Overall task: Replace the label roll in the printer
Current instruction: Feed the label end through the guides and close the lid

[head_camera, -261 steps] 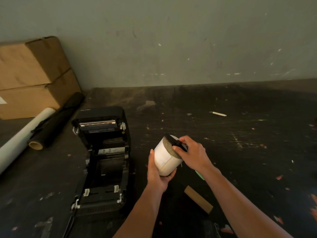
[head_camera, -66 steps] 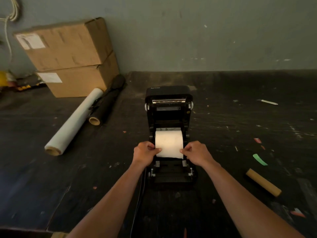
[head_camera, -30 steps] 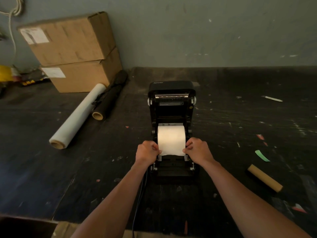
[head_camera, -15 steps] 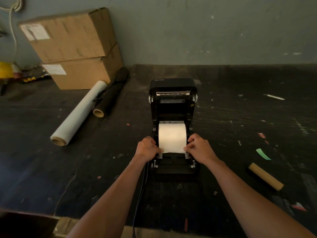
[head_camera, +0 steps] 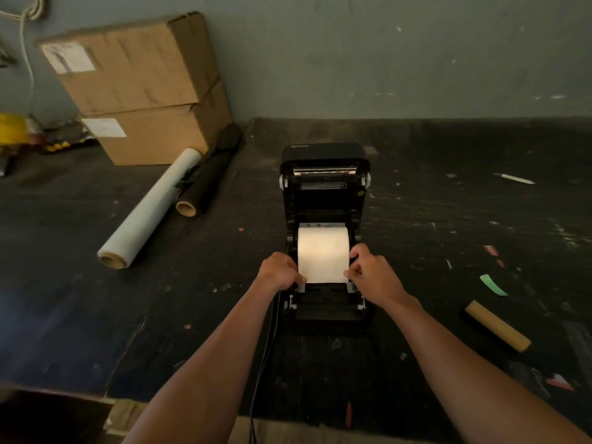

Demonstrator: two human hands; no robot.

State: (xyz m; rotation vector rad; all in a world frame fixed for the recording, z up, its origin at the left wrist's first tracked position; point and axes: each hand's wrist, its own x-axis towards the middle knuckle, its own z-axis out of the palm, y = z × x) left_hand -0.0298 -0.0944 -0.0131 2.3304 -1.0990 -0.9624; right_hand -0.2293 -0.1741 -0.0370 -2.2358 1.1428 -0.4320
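Observation:
A black label printer [head_camera: 324,200] stands in the middle of the dark table with its lid swung up and back. A white label roll [head_camera: 323,251] sits in its bay, and a strip of paper hangs from it toward the front. My left hand [head_camera: 278,271] pinches the strip's lower left corner. My right hand [head_camera: 371,274] pinches the lower right corner, fingers against the roll's right side. The printer's front slot [head_camera: 326,304] lies just below the paper's edge.
Two stacked cardboard boxes [head_camera: 137,88] stand at the back left, with a white film roll [head_camera: 147,209] and a black roll [head_camera: 208,177] lying beside them. A cardboard tube [head_camera: 496,330] and a green scrap [head_camera: 493,285] lie at the right. A cable [head_camera: 262,363] runs toward me.
Both hands stay pinched on the paper's lower corners. The paper edge sits slightly closer to the front slot, and the view has shifted a little.

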